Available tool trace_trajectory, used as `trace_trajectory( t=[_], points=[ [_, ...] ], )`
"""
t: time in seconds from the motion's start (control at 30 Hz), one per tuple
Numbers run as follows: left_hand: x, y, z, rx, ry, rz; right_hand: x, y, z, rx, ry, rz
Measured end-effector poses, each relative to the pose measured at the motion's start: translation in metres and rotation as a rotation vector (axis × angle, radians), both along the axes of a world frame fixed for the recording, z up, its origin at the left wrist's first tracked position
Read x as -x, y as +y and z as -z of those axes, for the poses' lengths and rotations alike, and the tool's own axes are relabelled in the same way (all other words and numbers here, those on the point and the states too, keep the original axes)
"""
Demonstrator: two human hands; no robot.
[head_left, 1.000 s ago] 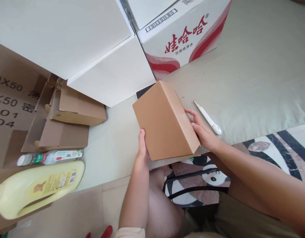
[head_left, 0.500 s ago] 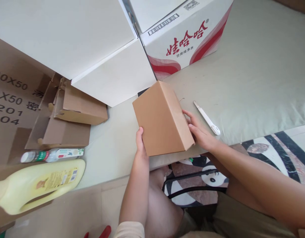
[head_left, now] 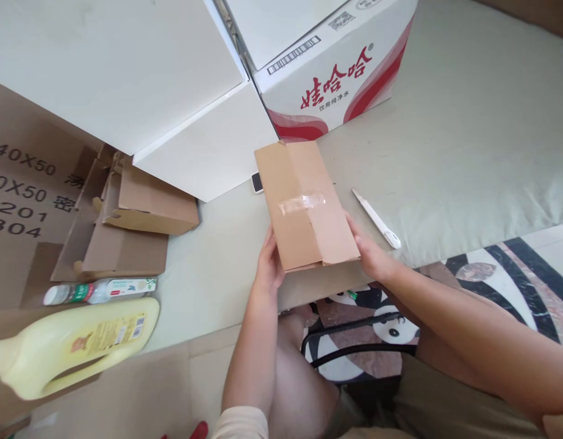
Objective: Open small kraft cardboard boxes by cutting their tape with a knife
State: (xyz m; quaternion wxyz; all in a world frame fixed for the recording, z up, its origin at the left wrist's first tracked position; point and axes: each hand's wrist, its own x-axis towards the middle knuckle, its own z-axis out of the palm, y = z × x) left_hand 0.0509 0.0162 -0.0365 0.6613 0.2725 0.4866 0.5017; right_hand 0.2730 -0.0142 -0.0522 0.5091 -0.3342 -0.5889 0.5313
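Note:
Between my two hands is a small brown cardboard box (head_left: pixel 299 231), its taped side facing up. A strip of clear tape (head_left: pixel 304 202) crosses the seam where the flaps meet. My left hand (head_left: pixel 268 262) grips the left side of the box near its close end, with the fingers partly hidden under it. On the opposite side, my right hand (head_left: pixel 370 250) holds the box by its lower right edge. A white utility knife (head_left: pixel 377 219) lies on the pale green cloth surface, just beyond my right hand.
White boxes (head_left: pixel 208 140) and a red-and-white water carton (head_left: pixel 331 91) stand at the back. Folded cardboard (head_left: pixel 148 201), a clear bottle (head_left: pixel 100 291) and a yellow jug (head_left: pixel 75 341) lie at left. Part of a dark device (head_left: pixel 257 183) shows behind the box.
The box has been turned in my hands, so a plain side has given way to the taped side on top. My left hand has shifted lower around its side.

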Motion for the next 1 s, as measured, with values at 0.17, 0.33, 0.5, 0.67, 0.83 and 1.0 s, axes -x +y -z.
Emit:
trace_trajectory(
  t=[0.17,0.33,0.5,0.67,0.83,1.0],
  points=[
    [0.000,-0.008,0.006,-0.176,0.021,0.015,-0.001,-0.001,0.000,0.018,-0.048,-0.023],
    [0.005,-0.018,0.018,-0.288,0.086,0.119,0.000,-0.001,0.001,0.064,-0.106,0.054],
    [0.006,-0.019,0.031,-0.254,0.182,0.014,-0.001,0.002,0.001,0.104,-0.130,0.045],
    [0.006,-0.022,0.037,-0.347,0.161,-0.119,-0.001,0.002,0.006,0.159,-0.079,-0.027],
    [0.002,-0.032,0.038,-0.393,0.240,-0.212,0.003,0.000,0.008,0.097,-0.116,-0.007],
    [-0.004,-0.033,0.029,-0.494,0.430,-0.204,0.006,0.000,0.006,0.077,-0.173,0.030]
  ],
)
